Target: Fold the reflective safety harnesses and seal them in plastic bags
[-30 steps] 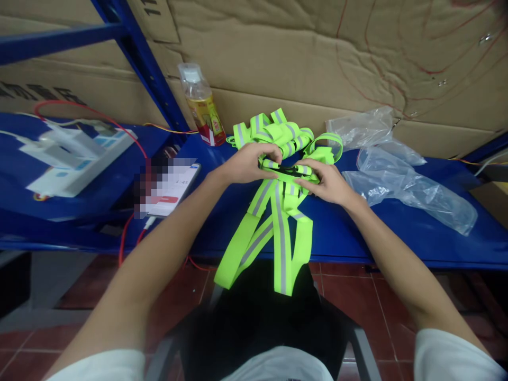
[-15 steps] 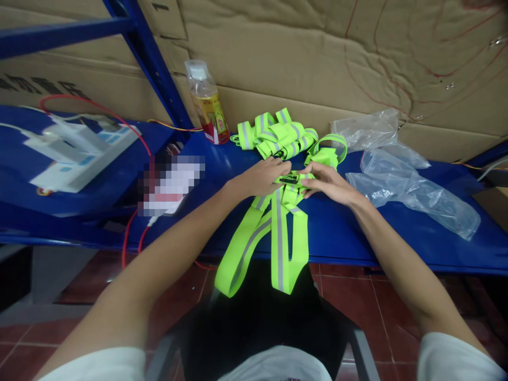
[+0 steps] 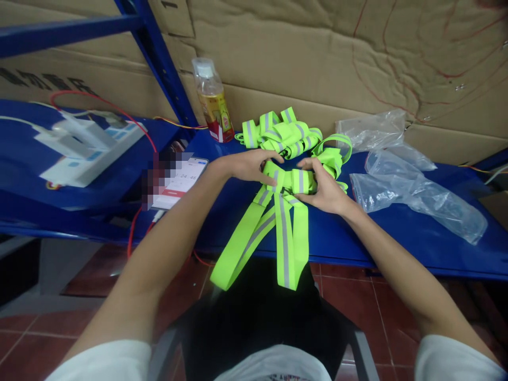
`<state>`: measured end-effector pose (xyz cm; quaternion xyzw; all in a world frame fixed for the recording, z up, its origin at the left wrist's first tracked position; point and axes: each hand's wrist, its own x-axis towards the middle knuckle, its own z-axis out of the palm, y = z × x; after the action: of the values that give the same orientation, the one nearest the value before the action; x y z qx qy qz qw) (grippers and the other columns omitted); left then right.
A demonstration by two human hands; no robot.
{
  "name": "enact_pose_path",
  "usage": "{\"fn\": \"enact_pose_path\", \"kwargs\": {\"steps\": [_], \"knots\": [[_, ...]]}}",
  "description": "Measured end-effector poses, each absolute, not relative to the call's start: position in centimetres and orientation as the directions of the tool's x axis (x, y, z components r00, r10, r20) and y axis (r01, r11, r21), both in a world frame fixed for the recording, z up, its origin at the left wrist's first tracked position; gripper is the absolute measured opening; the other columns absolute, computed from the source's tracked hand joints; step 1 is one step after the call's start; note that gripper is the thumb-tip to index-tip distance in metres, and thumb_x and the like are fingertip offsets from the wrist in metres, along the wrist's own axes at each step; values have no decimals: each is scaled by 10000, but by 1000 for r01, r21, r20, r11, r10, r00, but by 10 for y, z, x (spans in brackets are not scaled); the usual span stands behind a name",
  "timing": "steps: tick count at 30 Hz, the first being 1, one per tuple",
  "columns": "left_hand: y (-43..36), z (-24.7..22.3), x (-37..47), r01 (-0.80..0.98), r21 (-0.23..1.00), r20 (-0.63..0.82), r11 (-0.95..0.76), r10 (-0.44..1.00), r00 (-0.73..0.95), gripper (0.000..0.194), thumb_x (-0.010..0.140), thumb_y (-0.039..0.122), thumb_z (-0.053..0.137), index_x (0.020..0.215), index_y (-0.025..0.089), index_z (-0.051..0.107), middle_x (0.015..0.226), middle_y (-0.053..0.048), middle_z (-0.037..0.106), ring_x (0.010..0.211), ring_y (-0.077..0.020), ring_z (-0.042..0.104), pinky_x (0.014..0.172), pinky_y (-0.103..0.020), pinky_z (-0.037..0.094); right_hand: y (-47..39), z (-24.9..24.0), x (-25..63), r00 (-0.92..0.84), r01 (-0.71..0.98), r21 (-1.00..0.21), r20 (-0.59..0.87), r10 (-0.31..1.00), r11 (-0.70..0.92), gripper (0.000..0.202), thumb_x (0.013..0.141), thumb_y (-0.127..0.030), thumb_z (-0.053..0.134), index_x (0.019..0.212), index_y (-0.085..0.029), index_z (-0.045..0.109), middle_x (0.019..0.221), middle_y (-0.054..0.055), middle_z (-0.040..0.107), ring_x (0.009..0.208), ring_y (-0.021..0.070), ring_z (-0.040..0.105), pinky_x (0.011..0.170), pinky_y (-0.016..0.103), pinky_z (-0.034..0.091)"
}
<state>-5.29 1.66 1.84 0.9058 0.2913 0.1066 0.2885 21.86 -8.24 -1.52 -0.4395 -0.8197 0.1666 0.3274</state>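
Yellow-green reflective straps (image 3: 284, 241) with grey stripes lie under my hands, two long loops hanging over the table's front edge. My left hand (image 3: 254, 165) curves its thumb and fingers around the left side of a folded bundle. On the bundle's right side, my right hand (image 3: 326, 186) grips a flattened band between thumb and fingers. Just behind my hands sits a loose pile of similar straps (image 3: 291, 138), with another coiled strap (image 3: 333, 153) to its right. Some fingertips are hidden by the folds.
The blue table (image 3: 234, 222) backs onto a cardboard sheet (image 3: 286, 63). A drink bottle (image 3: 216, 108) stands behind the pile. Clear plastic bags (image 3: 416, 185) lie on the right. A phone (image 3: 177, 185) on a cable and a white power strip (image 3: 91, 159) are on the left.
My hands have moved slightly apart, and the bundle between them shows its wide striped faces. The dark piece seen between my fingers earlier is now mostly hidden. The view has shifted a little.
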Motion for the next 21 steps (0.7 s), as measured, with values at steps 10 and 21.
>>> {"fn": "enact_pose_path", "kwargs": {"steps": [10, 21], "knots": [[5, 11, -32, 441, 437, 249, -784, 577, 778, 247, 721, 265, 709, 908, 218, 555, 939, -44, 637, 867, -215, 567, 752, -312, 388, -89, -5, 221, -351, 631, -564, 405, 844, 532, 393, 961, -546, 733, 1269, -302, 757, 1328, 122, 644, 1415, 372, 548, 1084, 544, 523], [5, 25, -48, 470, 690, -125, -550, 550, 826, 569, 737, 623, 826, 1076, 217, 615, 1001, -50, 691, 737, -170, 629, 661, -296, 424, -86, -13, 218, -425, 608, -542, 395, 814, 580, 576, 901, -425, 785, 1417, -278, 575, 1287, 105, 676, 1209, 340, 656, 1068, 525, 524]]}}
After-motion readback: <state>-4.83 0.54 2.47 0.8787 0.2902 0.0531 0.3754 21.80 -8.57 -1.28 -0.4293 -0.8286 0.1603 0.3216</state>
